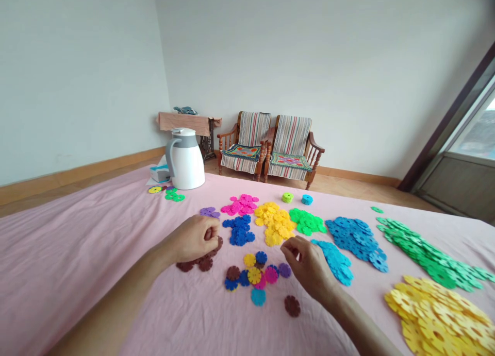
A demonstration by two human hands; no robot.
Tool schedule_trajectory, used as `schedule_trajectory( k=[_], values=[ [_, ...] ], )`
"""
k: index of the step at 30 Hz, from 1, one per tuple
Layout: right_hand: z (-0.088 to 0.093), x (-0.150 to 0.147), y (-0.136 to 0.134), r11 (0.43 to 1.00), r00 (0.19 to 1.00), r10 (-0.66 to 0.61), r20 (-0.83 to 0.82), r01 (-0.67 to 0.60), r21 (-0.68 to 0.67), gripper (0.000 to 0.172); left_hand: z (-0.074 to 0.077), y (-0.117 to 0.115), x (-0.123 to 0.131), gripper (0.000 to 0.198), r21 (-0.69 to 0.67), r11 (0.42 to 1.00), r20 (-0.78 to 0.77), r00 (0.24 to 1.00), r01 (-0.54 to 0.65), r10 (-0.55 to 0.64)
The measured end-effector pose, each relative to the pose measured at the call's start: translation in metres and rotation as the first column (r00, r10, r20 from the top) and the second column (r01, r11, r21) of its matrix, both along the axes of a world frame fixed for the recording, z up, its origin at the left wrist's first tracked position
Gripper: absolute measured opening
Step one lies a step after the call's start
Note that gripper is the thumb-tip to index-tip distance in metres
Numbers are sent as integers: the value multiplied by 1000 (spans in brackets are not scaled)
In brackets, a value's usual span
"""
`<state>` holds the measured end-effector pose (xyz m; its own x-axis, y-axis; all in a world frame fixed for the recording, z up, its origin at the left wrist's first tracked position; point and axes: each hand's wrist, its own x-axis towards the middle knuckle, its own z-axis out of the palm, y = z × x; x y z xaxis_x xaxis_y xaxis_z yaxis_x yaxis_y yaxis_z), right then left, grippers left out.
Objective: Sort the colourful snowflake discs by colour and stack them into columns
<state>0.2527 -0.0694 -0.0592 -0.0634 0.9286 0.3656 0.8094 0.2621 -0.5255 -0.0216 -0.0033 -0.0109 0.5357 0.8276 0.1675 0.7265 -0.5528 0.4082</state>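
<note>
head view | left hand [193,238]: left fingers [212,232] clenched over brown discs [205,264], any grasp hidden | right hand [307,266]: right fingers [289,249] bent together above mixed discs [253,280], holding unclear | risk: a brushing wrist could scatter colours together | hidden: discs beneath left palm

Bare left forearm [112,300] and right forearm [361,322] extend forward from the lower edge of the view, converging inward. Left hand [192,238] is back-up, its fingers [209,231] curled downward, fingertips hidden beneath the knuckles. Right hand [307,267] is also back-up, tilted at the wrist, with fingers loosely curved and pointing left, index and thumb close together; the hands are well apart.
</note>
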Motion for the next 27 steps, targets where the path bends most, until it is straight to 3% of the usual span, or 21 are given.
schedule_trajectory(
  k=[5,8,13,19,23,27],
  values=[
    [3,3,-2,999,999,-13,32,15,-45,21,-4,7,-14,12,-38,999,-38,999,-38,37],
    [4,8,-4,988,999,39,37,-33,-151,9,-7,7,-8,13,6,998,-12,998,-65,65],
    [5,16,-10,953,989,127,80,-99,-288,19,-14,-3,15,14,95,989,-1,993,114,-114],
    [5,14,-11,959,987,119,109,-86,-271,15,-27,-18,36,15,140,947,-14,957,288,-289],
    [13,8,-10,965,995,90,37,-78,-250,11,-30,-24,42,13,131,946,49,951,297,-306],
    [19,-6,-14,969,980,149,-134,-171,-176,10,-27,-31,48,13,86,959,176,943,270,-281]
  ],
)
